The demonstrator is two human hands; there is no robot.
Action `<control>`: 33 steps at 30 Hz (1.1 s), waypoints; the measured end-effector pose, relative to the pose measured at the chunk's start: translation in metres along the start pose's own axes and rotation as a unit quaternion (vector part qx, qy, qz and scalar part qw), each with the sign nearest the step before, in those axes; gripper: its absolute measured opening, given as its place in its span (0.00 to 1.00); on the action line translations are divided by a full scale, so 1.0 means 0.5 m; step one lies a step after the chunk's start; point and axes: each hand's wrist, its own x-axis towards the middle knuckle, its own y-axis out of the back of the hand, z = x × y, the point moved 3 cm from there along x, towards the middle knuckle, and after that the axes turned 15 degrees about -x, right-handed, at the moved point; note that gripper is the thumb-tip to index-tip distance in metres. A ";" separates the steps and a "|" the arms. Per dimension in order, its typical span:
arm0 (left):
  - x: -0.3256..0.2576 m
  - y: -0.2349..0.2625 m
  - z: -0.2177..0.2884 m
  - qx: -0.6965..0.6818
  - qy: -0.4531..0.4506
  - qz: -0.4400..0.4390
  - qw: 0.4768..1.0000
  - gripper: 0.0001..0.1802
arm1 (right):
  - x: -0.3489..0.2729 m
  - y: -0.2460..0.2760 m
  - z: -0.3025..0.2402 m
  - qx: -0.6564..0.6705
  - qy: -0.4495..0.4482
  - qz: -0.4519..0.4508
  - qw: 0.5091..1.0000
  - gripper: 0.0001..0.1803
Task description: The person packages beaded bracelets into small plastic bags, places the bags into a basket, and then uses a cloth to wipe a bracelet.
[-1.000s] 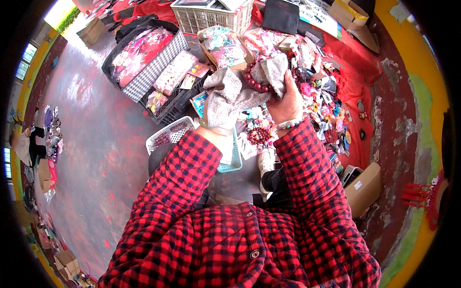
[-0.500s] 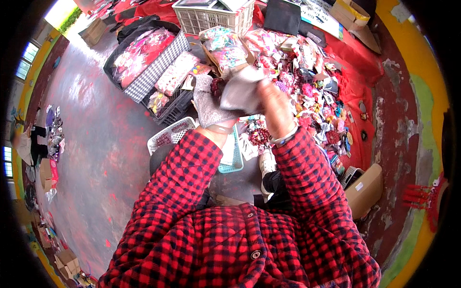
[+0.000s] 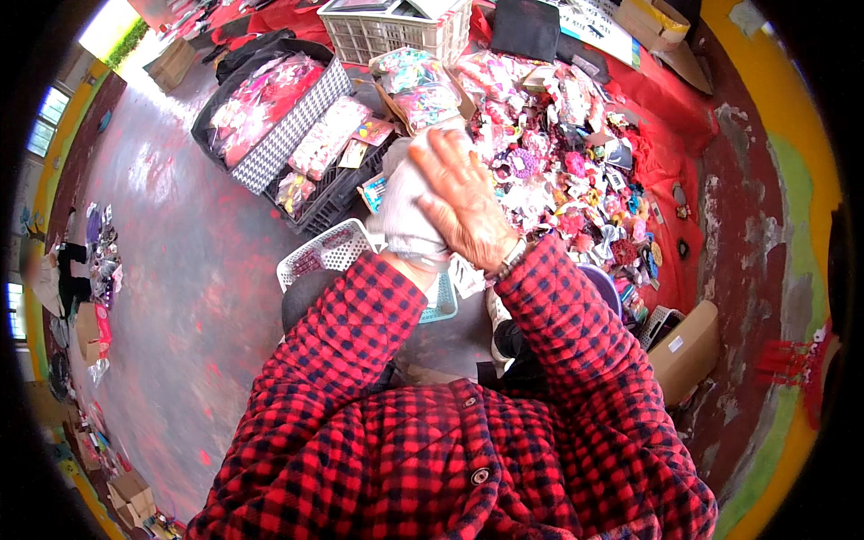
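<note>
A pale grey cloth lies over my left hand. Only the wrist and heel of that hand show below the cloth; its fingers are hidden. My right hand rests flat on top of the cloth, fingers stretched and apart, palm down. Whatever lies between the cloth's layers is covered. Beneath my hands stands a turquoise plastic basket, mostly hidden, and a white perforated basket is to its left.
A large pile of hair accessories spreads over red cloth to the right. Ahead are a black crate, a houndstooth-patterned box of bagged goods and a beige crate. A cardboard box stands at my right.
The cloth was folded open with a dark red beaded-looking item showing; now it is closed over and the item is hidden. My right hand has moved left onto the cloth and flattened.
</note>
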 end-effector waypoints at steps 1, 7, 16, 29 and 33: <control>0.016 -0.046 -0.014 -0.037 -0.017 -0.037 0.998 0.29 | -0.001 -0.012 0.019 0.012 -0.040 0.037 0.998 0.29; 0.017 -0.118 0.013 0.244 0.120 -0.012 0.962 0.29 | -0.008 -0.019 0.058 0.060 -0.108 0.107 0.986 0.27; 0.004 0.005 -0.009 0.113 0.065 0.035 0.991 0.29 | -0.011 0.013 0.044 0.032 -0.014 0.031 0.999 0.27; 0.033 0.015 -0.083 -0.160 -0.083 0.006 0.984 0.28 | -0.035 0.001 0.042 0.119 0.017 0.010 0.993 0.26; 0.006 -0.045 -0.058 -0.052 0.097 0.100 0.989 0.26 | -0.013 0.021 0.090 -0.069 -0.022 -0.003 0.997 0.27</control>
